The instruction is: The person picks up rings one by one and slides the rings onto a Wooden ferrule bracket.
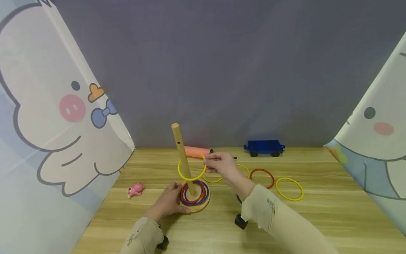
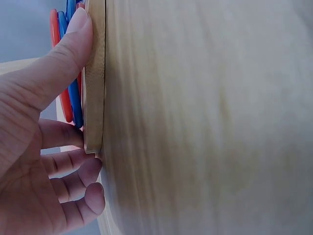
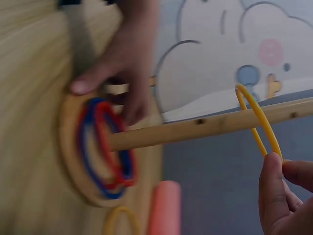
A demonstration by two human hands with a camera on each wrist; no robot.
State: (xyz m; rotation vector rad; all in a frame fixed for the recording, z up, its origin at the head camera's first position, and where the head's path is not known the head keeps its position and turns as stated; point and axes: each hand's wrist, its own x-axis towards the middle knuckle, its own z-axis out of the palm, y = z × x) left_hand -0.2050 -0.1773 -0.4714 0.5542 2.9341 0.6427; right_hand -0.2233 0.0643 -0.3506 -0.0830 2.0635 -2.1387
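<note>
My right hand (image 1: 223,165) pinches a yellow ring (image 3: 266,128) between thumb and fingertips. That ring encircles the upright wooden peg (image 1: 181,148), part way up its length and above the rings stacked below. At the foot of the peg, several red and blue rings (image 1: 208,193) lie loosely piled on the round wooden base (image 1: 200,209). My left hand (image 1: 169,201) holds the base by its left side; in the left wrist view the thumb (image 2: 80,36) presses on its rim and the fingers curl at the edge.
Right of the stand lie yellow rings (image 1: 302,193), a red ring (image 1: 273,180) and a blue ring partly behind my right arm. A pink cylinder (image 1: 198,151) and a blue toy wagon (image 1: 264,146) are at the back. A small pink toy figure (image 1: 136,189) lies left.
</note>
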